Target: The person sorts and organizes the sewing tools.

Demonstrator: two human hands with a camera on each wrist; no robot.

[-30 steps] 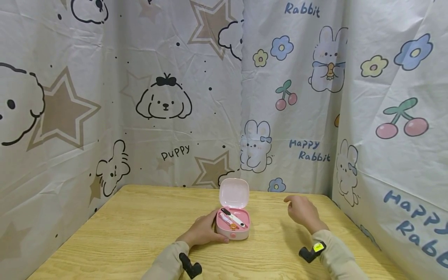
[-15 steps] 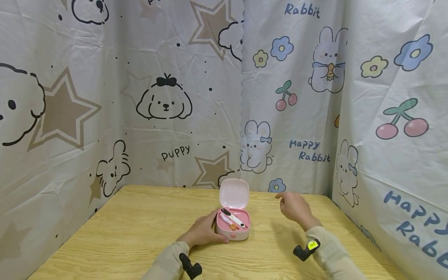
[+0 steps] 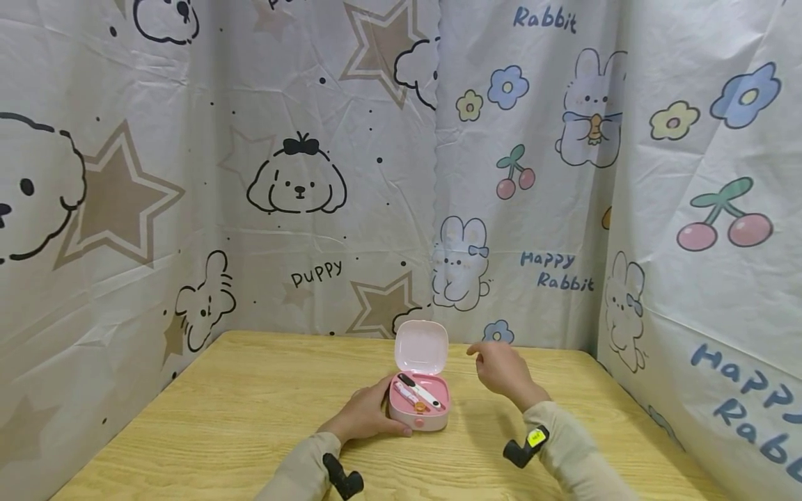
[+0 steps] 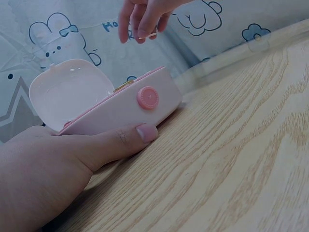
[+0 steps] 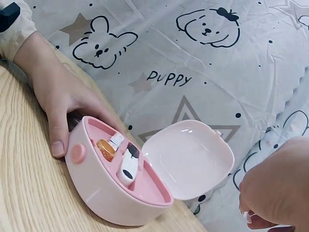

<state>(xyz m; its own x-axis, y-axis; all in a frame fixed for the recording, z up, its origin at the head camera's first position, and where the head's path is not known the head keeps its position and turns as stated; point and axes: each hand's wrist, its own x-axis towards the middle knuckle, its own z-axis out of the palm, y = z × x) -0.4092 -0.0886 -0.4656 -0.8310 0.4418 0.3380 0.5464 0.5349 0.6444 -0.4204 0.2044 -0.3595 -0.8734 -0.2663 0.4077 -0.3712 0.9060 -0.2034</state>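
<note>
A small pink box [image 3: 431, 422] sits on the table with its hinged lid [image 3: 422, 348] standing up. My left hand [image 3: 358, 415] grips the box's left side, the thumb [image 4: 129, 137] along its front below the round pink button [image 4: 148, 98]. In the pink tray lie a white tool with a black end [image 5: 128, 166] and a slim pink-and-white item with an orange decoration [image 5: 105, 149]. To the right of the box, my right hand [image 3: 504, 370] is raised above the table, fingers bent. It pinches a small whitish object [image 5: 246, 217], mostly hidden by the fingers.
The wooden table [image 3: 282, 390] reaches back to a printed cloth curtain [image 3: 301, 278] with puppies, rabbits and stars. Similar cloth hangs along both sides. Black wrist cameras [image 3: 525, 447] are strapped over the sleeves.
My right hand has moved left, nearer the box, with its fingers still bent. The left hand, the box and its raised lid have stayed in place.
</note>
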